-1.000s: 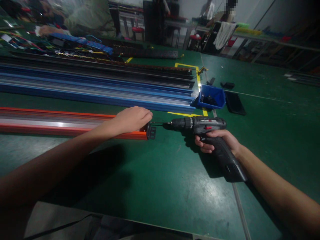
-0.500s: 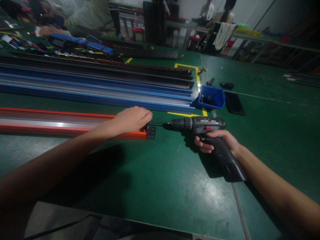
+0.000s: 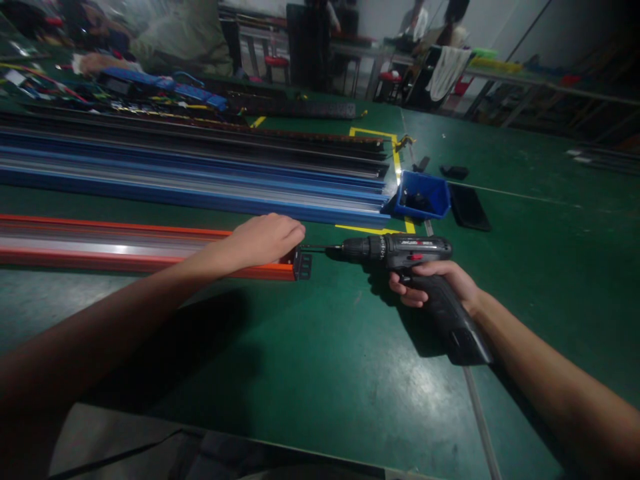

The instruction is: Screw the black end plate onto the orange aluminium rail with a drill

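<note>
So the orange rail point(image 3: 120, 260) is lying on the green table point(image 3: 320, 373), near side, running in from the left, with a black end piece point(image 3: 304, 265) on its right end. Looks like thin metal to me: stiff lengthwise, probably fairly light but awkward because it's long, maybe a bit slick. I'd hold it by both side walls close to the right end, clear of the drill bit point(image 3: 320, 249). The left hand point(image 3: 267, 239) is bunched over that end, but its fingertips are hidden, so can't tell if it's pinching or just pressing. The right hand point(image 3: 463, 287) is wrapped around the grip of the black drill point(image 3: 423, 250), which points left at the end piece. That one's likely the heavier thing, so grip's the place to grab it. Compared with half a second ago, basically nothing's changed: both hands, drill and rail look the same, blue bin point(image 3: 440, 203) too.
</note>
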`<action>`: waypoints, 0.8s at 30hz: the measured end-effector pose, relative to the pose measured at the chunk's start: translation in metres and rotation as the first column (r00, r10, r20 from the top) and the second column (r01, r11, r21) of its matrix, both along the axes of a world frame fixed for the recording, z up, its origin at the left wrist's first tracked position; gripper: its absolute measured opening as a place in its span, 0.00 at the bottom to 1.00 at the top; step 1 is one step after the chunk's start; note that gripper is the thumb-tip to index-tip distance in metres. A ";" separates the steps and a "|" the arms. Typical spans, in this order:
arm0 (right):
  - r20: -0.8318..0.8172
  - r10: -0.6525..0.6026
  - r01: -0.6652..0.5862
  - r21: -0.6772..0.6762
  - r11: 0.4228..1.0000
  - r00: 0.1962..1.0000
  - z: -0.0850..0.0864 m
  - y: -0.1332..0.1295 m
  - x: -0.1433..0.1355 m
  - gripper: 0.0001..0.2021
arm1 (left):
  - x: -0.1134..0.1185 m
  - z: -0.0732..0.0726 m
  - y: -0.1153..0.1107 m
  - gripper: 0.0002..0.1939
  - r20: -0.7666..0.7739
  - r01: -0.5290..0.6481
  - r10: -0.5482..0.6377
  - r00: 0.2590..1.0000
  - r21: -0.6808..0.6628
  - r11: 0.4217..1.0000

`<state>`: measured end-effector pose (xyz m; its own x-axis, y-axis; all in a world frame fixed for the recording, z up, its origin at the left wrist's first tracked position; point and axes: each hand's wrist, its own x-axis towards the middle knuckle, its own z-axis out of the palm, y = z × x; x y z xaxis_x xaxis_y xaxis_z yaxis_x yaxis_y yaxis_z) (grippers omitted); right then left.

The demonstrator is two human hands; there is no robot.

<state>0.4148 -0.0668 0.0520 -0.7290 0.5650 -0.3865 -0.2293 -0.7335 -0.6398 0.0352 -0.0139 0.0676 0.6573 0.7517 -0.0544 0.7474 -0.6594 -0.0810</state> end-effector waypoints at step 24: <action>-0.007 0.019 -0.019 -0.004 1.000 1.000 -0.001 0.001 0.001 0.13 | 0.003 0.004 -0.003 0.22 0.016 -0.066 0.067 0.998 -0.031 0.997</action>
<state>0.4157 -0.0660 0.0506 -0.7422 0.5495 -0.3837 -0.2195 -0.7402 -0.6355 0.0382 -0.0169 0.0717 0.6069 0.7919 -0.0673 0.7908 -0.6102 -0.0482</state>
